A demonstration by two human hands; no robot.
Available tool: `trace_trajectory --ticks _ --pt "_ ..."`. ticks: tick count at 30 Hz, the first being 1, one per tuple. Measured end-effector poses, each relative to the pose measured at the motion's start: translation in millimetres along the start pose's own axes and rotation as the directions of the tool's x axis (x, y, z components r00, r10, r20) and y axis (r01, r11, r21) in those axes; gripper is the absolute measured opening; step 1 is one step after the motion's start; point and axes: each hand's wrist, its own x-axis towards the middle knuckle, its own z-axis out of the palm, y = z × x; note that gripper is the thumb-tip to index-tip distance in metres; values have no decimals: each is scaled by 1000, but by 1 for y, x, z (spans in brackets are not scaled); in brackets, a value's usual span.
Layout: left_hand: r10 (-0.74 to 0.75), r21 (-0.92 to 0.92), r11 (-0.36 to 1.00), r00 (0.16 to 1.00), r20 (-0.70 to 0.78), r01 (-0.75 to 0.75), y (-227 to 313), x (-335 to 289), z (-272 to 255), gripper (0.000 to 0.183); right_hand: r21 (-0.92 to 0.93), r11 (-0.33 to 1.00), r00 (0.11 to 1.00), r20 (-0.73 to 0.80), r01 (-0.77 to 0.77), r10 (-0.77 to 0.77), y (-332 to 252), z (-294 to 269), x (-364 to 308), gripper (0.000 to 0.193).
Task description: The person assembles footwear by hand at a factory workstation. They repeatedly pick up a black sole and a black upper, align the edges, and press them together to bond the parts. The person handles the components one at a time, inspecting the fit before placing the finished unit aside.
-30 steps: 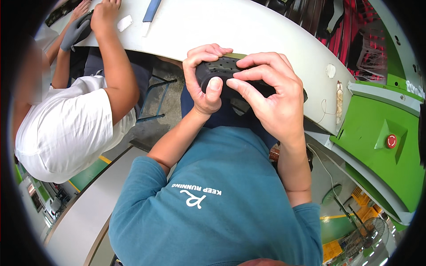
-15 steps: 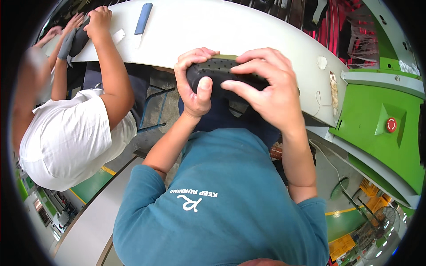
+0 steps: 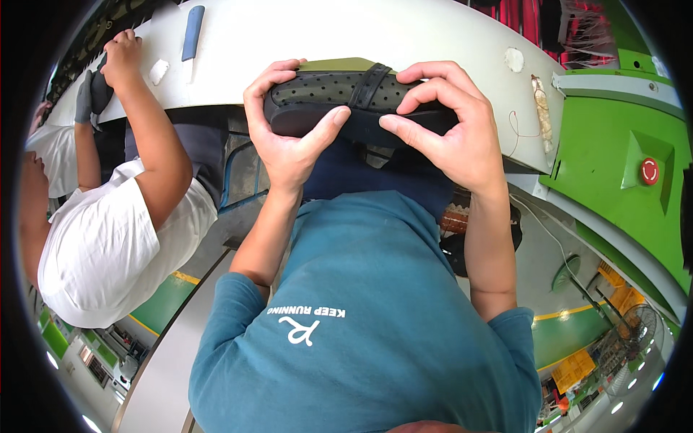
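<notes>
A black shoe with a sheer dotted upper, a strap across it and a thick dark sole is held up on its side in front of my chest, by the table's near edge. An olive-green piece, perhaps a shoe last, shows along its far side. My left hand grips one end, thumb against the sole edge and fingers over the far side. Around the other end curls my right hand, thumb on the sole and fingertips near the strap, covering part of the upper.
On the white table lie a blue-handled blade, white scraps and a cord-wrapped stick. Left of me, a co-worker in a white shirt handles a dark item. A green machine with a red button stands to the right.
The shoe has turned in my hands, so its dotted upper and strap now show more. My left hand has shifted left and its thumb lies farther along the sole.
</notes>
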Motion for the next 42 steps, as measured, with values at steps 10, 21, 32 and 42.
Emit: trace_trajectory --ticks 10,21,32,42 --pt "3 47 999 1000 -28 -1 2 1 5 72 -72 989 986 97 -129 135 -4 -4 16 38" --pt "57 138 989 998 -11 -55 2 4 4 72 336 814 861 370 -473 348 27 -40 10 44" --pt "-302 -222 931 953 -18 291 19 28 33 103 454 756 877 158 -472 453 32 -22 6 46" --pt "-277 -8 956 907 317 294 31 5 28 84 -281 959 937 -342 -32 -69 -1 -4 0 115"
